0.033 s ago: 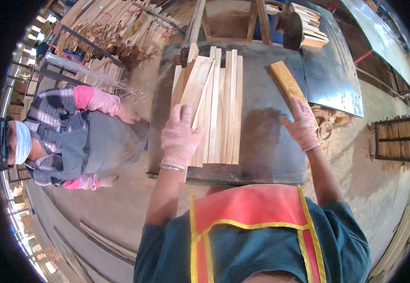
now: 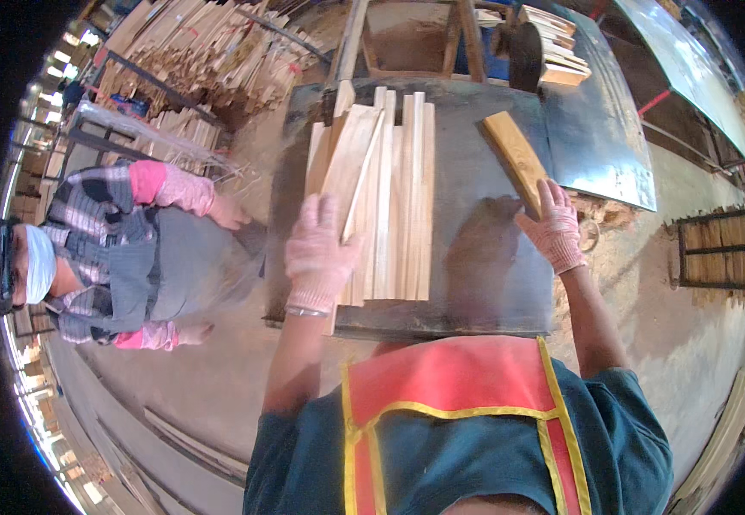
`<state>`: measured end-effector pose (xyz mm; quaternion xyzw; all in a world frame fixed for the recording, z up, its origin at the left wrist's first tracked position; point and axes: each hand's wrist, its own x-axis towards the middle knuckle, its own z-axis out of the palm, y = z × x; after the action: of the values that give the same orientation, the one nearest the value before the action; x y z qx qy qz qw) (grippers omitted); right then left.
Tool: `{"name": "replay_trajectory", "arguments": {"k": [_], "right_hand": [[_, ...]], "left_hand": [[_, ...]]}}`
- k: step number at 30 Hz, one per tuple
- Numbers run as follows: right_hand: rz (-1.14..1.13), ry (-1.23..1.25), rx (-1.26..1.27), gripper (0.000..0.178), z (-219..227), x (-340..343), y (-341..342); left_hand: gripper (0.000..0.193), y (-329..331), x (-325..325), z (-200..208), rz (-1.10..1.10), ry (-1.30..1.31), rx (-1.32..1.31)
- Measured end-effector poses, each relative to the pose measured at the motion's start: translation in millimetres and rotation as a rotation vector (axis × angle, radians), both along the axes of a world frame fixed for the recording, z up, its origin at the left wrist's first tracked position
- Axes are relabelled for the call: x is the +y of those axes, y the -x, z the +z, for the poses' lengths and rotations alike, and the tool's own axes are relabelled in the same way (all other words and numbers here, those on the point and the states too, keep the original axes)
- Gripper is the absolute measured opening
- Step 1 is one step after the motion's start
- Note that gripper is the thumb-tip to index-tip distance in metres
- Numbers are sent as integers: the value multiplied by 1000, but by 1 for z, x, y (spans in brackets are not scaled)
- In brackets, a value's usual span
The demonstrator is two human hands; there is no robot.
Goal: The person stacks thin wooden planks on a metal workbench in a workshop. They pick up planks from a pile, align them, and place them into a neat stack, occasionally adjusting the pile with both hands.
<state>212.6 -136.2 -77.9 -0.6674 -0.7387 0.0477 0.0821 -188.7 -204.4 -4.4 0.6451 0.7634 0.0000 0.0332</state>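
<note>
Left hand: your gloved left hand (image 2: 319, 257) lies over the slanted pale plank (image 2: 351, 154), the fingers nearly straight and the thumb apart.
Right hand: your gloved right hand (image 2: 554, 227) is at the near end of the brown board (image 2: 514, 154), thumb apart from the fingers; I cannot tell if it grips firmly.
Brown board: it lies at the right side of the table, tilted; it looks stiff and probably moderate in weight. Better to hold it by both long edges.
Pale strips: the pale strips (image 2: 408, 202) lie side by side at the left of the table, light and stiff in my judgement; thin edges may splinter, so take them around the sides.
Table: the dark table (image 2: 475, 283) looks smooth, so wood may slide easily.
Room: at your left stands a co-worker (image 2: 192, 257); beyond is a wood pile (image 2: 209, 64), and at right a rack (image 2: 728, 249) with wood.
</note>
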Motion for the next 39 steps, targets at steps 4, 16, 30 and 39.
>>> {"name": "replay_trajectory", "arguments": {"k": [4, 16, 30, 39], "right_hand": [[-94, 155, -55, 85, -13, -7, -41], [-314, 561, 1816, 63, 0, -43, -10], [-95, 705, 1592, 63, 21, -71, 19], [11, 845, 1587, 59, 44, -78, 62]], "left_hand": [[86, 11, -17, -7, -73, -230, 62], [90, -107, -34, 17, -304, 101, -548], [76, -109, -10, -6, 195, 331, -2348], [59, -81, -27, 0, 427, 482, -2838]]}}
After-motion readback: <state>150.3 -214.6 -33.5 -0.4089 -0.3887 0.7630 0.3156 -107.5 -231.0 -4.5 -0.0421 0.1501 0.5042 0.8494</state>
